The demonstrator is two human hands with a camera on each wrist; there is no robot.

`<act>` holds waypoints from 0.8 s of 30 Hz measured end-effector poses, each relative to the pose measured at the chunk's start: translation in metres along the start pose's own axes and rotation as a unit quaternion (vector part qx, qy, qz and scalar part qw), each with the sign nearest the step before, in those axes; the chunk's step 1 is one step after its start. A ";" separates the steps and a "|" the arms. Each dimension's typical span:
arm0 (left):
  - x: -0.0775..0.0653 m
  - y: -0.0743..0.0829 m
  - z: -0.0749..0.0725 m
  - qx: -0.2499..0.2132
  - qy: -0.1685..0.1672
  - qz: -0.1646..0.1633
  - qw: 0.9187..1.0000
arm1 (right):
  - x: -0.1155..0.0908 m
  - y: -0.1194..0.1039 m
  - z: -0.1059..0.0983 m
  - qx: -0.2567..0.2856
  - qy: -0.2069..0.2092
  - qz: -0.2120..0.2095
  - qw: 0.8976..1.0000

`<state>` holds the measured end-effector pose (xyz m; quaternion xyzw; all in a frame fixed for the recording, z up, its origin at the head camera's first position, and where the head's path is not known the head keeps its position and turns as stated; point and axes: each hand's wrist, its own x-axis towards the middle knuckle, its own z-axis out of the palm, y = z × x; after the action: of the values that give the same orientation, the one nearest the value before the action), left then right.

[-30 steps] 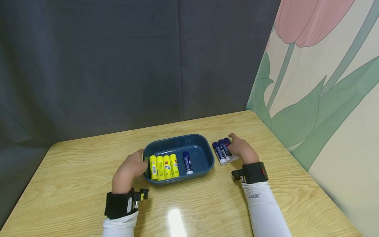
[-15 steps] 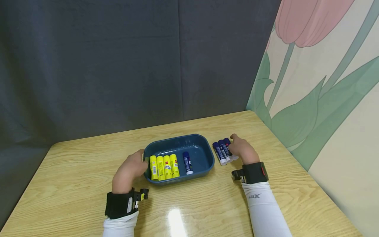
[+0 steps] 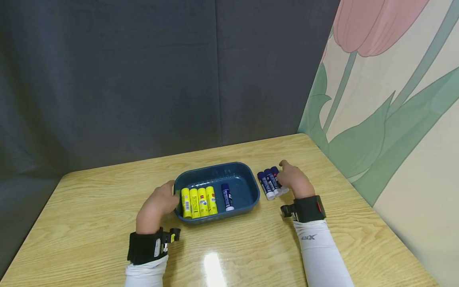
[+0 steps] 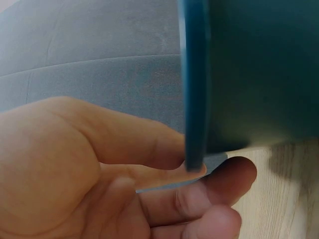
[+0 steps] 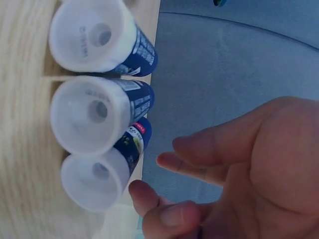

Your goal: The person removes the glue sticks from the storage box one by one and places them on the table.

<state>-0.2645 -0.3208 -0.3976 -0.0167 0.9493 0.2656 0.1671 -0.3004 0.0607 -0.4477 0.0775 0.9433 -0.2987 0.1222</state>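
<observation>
At its left end, the blue plastic tray (image 3: 251, 199) is pinched by my left hand (image 3: 159, 203); the left wrist view shows the thumb at the rim (image 4: 195, 89), with a fingertip partly hidden behind it. Several yellow glue sticks (image 3: 199, 203) lie side by side in the tray's left part, and one navy glue stick (image 3: 227, 197) lies apart to their right. Outside, right of the tray, three navy glue sticks with white bases (image 5: 89, 114) lie in a row. My right hand (image 3: 294, 181) is beside the rightmost one, its fingers loosely bent and holding nothing.
The wooden table (image 3: 89, 207) extends around the tray. A dark grey curtain (image 3: 143, 79) hangs behind its far edge. A wall painted with a tulip (image 3: 387, 119) borders the right side.
My right hand has shifted very slightly away from the rightmost navy glue stick, showing a little more of it. The left hand and tray stay in place.
</observation>
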 end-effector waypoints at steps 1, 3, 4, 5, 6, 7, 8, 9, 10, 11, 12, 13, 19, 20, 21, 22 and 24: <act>0.000 0.000 0.000 0.000 0.000 0.000 1.000 | 0.000 -0.001 0.000 -0.001 0.002 0.000 1.000; 0.000 0.001 0.000 0.001 0.000 0.001 1.000 | -0.002 -0.003 -0.001 -0.007 0.007 -0.004 1.000; 0.000 0.001 0.000 0.001 0.000 0.001 1.000 | -0.003 -0.004 -0.002 -0.010 0.012 -0.008 1.000; 0.000 0.001 0.000 0.002 0.000 0.001 1.000 | -0.003 -0.005 -0.002 -0.013 0.016 -0.011 1.000; 0.001 0.001 0.000 0.002 0.000 0.002 1.000 | -0.004 -0.007 -0.002 -0.017 0.022 -0.015 0.999; 0.001 0.001 0.000 0.003 0.000 0.002 1.000 | -0.005 -0.008 -0.002 -0.018 0.029 -0.019 0.999; 0.001 0.001 0.000 0.003 0.000 0.002 1.000 | -0.006 -0.010 -0.002 -0.022 0.036 -0.024 0.999; 0.001 0.002 0.000 0.003 0.000 0.002 1.000 | -0.006 -0.012 -0.001 -0.023 0.044 -0.028 0.998; 0.001 0.002 0.000 0.003 -0.001 0.002 1.000 | -0.007 -0.014 -0.001 -0.024 0.053 -0.033 0.998; 0.001 0.002 0.000 0.004 -0.001 0.002 1.000 | -0.008 -0.016 0.000 -0.025 0.063 -0.037 0.997; 0.001 0.002 0.000 0.004 -0.002 0.002 1.000 | -0.009 -0.019 0.000 -0.025 0.072 -0.043 0.996; 0.001 0.002 0.000 0.004 -0.002 0.002 1.000 | -0.010 -0.022 0.002 -0.026 0.082 -0.049 0.995; 0.000 0.001 -0.001 0.004 -0.003 0.001 1.000 | -0.018 -0.048 0.013 -0.035 0.132 -0.093 0.986; 0.000 0.001 -0.001 0.005 -0.003 0.002 1.000 | -0.020 -0.053 0.016 -0.037 0.139 -0.100 0.984; 0.000 0.000 -0.001 0.006 -0.002 0.002 1.000 | -0.022 -0.058 0.019 -0.040 0.145 -0.107 0.983; 0.000 0.000 -0.001 0.008 -0.002 0.002 1.000 | -0.024 -0.063 0.022 -0.042 0.150 -0.114 0.981; -0.001 0.000 -0.001 0.009 -0.001 0.003 1.000 | -0.027 -0.072 0.028 -0.047 0.153 -0.123 0.979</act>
<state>-0.2642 -0.3217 -0.3965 -0.0119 0.9516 0.2572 0.1676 -0.2854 -0.0160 -0.4233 -0.0002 0.9661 -0.2517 -0.0579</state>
